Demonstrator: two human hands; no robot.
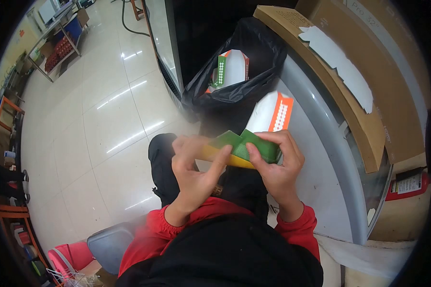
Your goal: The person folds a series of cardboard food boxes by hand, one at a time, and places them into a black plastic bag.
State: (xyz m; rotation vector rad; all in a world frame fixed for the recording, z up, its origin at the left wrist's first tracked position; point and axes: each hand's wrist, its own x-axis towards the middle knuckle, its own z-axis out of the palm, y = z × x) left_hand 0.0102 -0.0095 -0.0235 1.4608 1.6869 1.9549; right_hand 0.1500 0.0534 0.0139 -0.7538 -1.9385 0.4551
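Observation:
Both my hands hold a green and yellow printed cardboard carton (244,149) above my lap. My left hand (196,165), slightly blurred, has its thumb along the carton's near side and its fingers around the left end. The fingers and thumb of my right hand (278,165) pinch its green right end. Just beyond my right hand, a white carton with an orange printed side (266,112) overlaps the held one in this view. Farther off, a black plastic bag (268,50) stands with its mouth wide, and green, orange and white cartons (234,69) lie inside.
White die-cut card pieces (337,67) lie on a brown cardboard box (359,129) at the right, beside a curved grey ledge (330,143). A red fire extinguisher (407,186) is at far right. Tiled floor (115,115) stretches left, with a pink bag (72,258) at lower left.

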